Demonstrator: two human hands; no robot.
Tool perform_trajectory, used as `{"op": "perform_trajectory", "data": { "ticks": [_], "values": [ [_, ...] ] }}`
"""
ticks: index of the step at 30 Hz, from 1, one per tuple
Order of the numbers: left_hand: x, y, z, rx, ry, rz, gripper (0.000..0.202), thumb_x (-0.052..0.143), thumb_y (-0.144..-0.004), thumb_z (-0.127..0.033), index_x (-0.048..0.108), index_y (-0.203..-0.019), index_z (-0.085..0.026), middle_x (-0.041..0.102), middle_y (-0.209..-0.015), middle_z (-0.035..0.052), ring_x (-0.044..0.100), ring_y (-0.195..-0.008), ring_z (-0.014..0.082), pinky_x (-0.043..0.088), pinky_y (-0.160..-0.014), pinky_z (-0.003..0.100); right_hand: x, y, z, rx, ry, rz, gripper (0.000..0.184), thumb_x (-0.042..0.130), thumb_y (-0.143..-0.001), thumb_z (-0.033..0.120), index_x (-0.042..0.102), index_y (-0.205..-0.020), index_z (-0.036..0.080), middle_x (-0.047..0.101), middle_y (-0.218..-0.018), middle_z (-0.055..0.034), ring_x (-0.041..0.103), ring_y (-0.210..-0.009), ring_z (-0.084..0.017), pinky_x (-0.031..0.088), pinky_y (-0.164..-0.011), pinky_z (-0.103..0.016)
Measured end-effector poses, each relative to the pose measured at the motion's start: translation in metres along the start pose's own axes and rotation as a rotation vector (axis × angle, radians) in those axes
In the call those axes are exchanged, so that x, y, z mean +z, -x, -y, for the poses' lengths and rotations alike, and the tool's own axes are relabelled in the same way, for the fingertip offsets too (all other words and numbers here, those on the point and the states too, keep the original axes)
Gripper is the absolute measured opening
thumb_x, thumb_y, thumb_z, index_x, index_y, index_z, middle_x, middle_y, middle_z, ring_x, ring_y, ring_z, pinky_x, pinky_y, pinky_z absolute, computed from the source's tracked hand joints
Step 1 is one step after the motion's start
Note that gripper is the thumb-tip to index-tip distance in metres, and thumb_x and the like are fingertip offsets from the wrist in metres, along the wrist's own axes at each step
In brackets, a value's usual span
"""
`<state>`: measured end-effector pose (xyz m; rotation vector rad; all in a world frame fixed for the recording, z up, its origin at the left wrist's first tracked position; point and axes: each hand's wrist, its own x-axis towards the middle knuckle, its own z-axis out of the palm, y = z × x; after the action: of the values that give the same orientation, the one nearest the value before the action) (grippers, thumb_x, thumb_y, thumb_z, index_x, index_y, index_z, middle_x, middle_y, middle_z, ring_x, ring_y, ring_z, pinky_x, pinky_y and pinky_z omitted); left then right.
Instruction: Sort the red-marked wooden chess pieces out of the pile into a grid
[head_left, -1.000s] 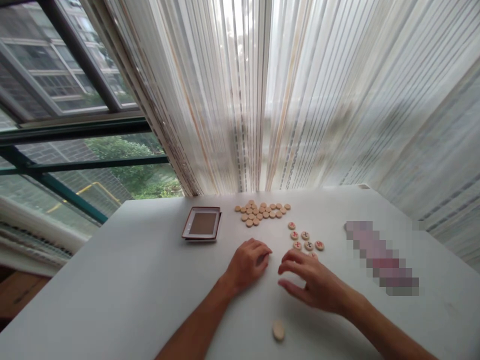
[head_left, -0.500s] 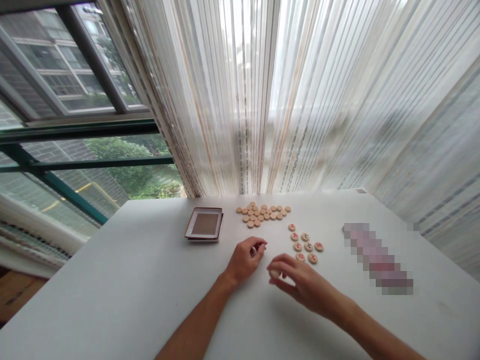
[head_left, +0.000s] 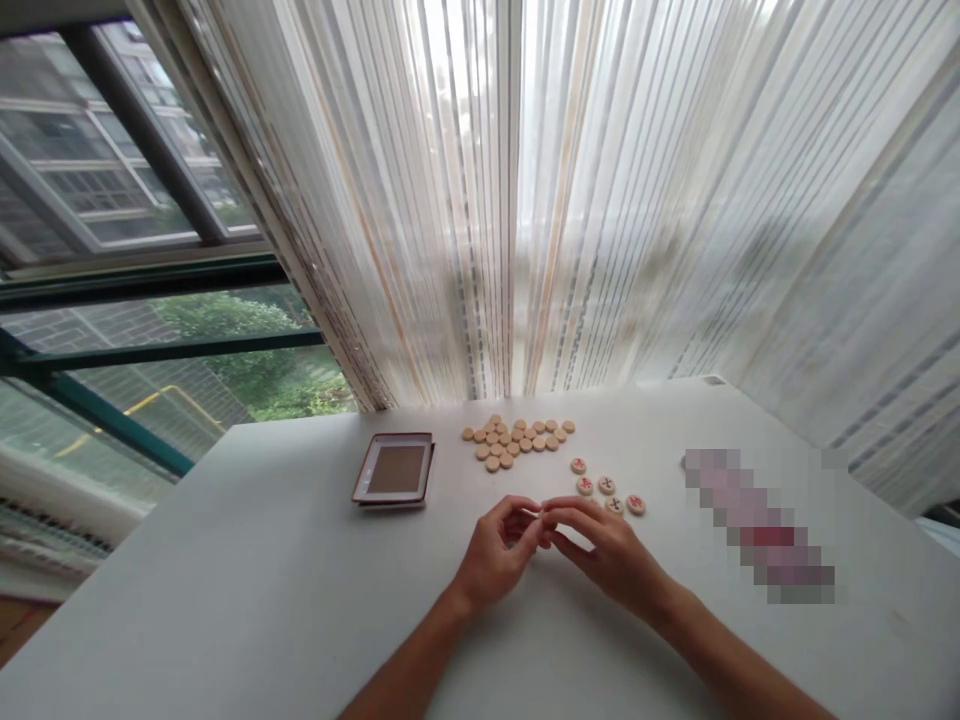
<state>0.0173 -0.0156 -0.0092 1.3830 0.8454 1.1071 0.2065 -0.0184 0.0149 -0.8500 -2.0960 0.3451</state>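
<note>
Left hand (head_left: 491,560) + right hand (head_left: 619,555), lower centre — fingertips pinched nearly closed on 1 disc (head_left: 541,513), mostly hidden. 5 marked discs (head_left: 636,505) clearly visible right of centre; 20-odd blank discs (head_left: 538,443) mid-frame — 1 box (head_left: 399,470) left.

Head-worn view — forward, downward, above table (head_left: 225,580)
</note>
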Motion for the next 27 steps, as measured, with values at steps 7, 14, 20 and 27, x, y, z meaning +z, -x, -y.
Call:
{"op": "perform_trajectory", "data": {
  "ticks": [7,14,20,27],
  "values": [
    [-0.007,-0.003,-0.002,-0.052,0.062,0.031,0.027,0.069,-0.087,-0.036,0.060,-0.100,-0.014,0.068,-0.086,0.0063,0.067,-0.076,0.0157,0.054,-0.072,0.028,-0.001,0.000,0.004,-0.035,-0.011,0.031,0.025,0.055,-0.095,0.016,0.062,-0.117,0.024,0.067,-0.112,-0.0097,0.068,-0.099,-0.020,0.058,-0.084,-0.031],
    [-0.009,-0.003,-0.004,-0.096,0.081,0.073,0.031,0.072,-0.084,-0.039,0.061,-0.100,-0.015,0.068,-0.083,0.0056,0.066,-0.073,0.0150,0.054,-0.072,0.028,-0.001,0.002,0.004,0.015,-0.016,0.047,0.023,0.054,-0.094,0.015,0.064,-0.112,0.026,0.067,-0.110,-0.0087,0.069,-0.095,-0.021,0.059,-0.082,-0.031],
    [-0.012,-0.003,0.000,-0.080,0.090,0.101,0.031,0.072,-0.084,-0.035,0.060,-0.104,-0.015,0.067,-0.092,0.0076,0.065,-0.079,0.0157,0.055,-0.075,0.029,0.001,0.002,0.002,0.040,0.004,-0.011,0.018,0.059,-0.092,0.018,0.063,-0.109,0.025,0.070,-0.105,-0.0077,0.070,-0.095,-0.022,0.059,-0.082,-0.033],
    [-0.005,0.001,-0.005,0.075,-0.219,-0.048,0.029,0.064,-0.089,-0.030,0.056,-0.116,-0.020,0.063,-0.111,0.0089,0.066,-0.084,0.0159,0.056,-0.073,0.029,-0.001,0.003,-0.002,0.097,0.008,-0.032,0.016,0.056,-0.094,0.019,0.062,-0.108,0.024,0.070,-0.109,-0.0084,0.069,-0.102,-0.023,0.058,-0.087,-0.036]
  ]
}}
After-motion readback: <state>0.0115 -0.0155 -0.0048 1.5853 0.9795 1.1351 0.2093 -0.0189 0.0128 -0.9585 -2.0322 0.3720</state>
